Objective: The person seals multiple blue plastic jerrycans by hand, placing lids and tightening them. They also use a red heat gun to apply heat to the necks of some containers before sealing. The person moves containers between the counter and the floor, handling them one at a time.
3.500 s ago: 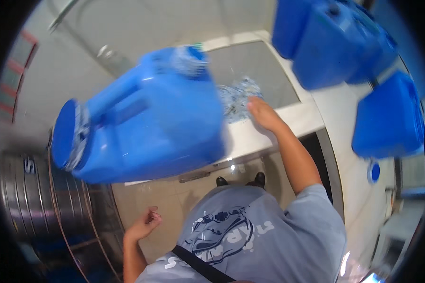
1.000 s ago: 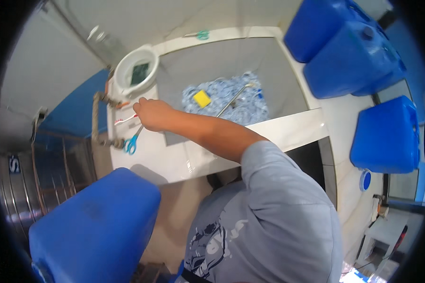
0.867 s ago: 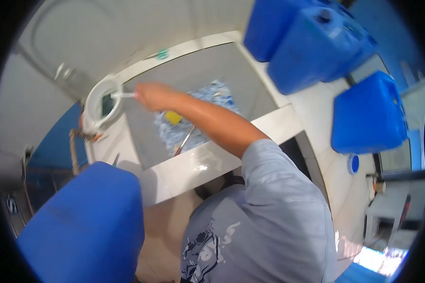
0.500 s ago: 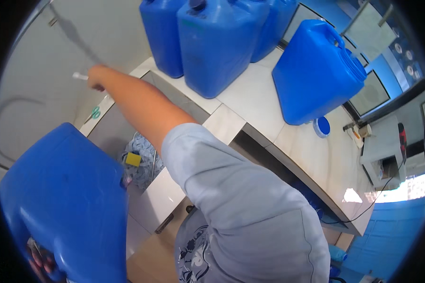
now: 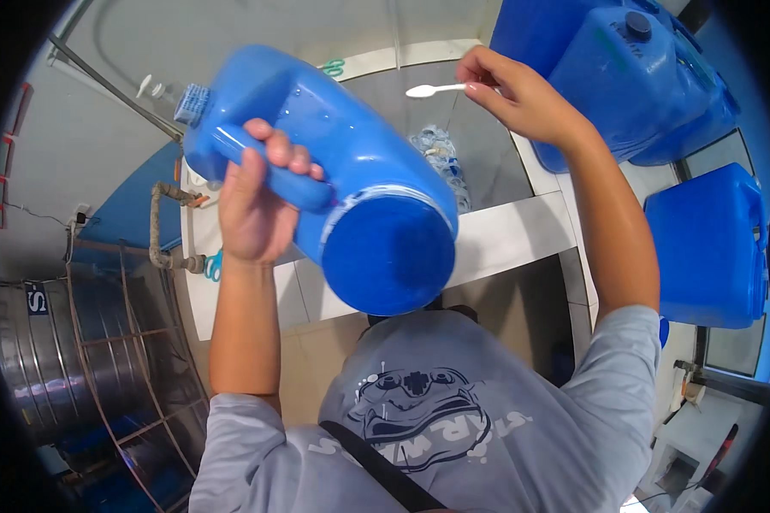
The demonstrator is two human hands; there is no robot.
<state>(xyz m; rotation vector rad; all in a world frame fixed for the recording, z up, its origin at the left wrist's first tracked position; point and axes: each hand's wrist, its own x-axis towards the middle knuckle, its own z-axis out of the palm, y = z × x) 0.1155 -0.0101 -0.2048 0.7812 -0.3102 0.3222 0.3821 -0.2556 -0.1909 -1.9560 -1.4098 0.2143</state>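
Note:
A blue plastic water jug (image 5: 351, 128) is tilted in front of me above the sink ledge. Its wide round lid (image 5: 389, 256) faces me, and a small ribbed cap (image 5: 193, 104) is at its other end. My left hand (image 5: 261, 197) is wrapped around the jug's handle (image 5: 293, 186). Beyond the jug's right side, my right hand (image 5: 515, 96) pinches a thin white spoon-shaped tool (image 5: 423, 91). The tool's oval end points left, apart from the jug.
Several blue jugs (image 5: 616, 77) stand at the right, with another jug (image 5: 706, 244) nearer. Crumpled pale material (image 5: 443, 158) lies in the grey basin (image 5: 496, 171). Pipe fittings with a tap (image 5: 158, 227) are at left, beside a metal rack (image 5: 128, 342) and steel tank (image 5: 34, 342).
My view has swung left. The jug in my left hand has turned and come to the middle, its lid toward me. My right hand, still with the white tool, has drawn back from the far wall.

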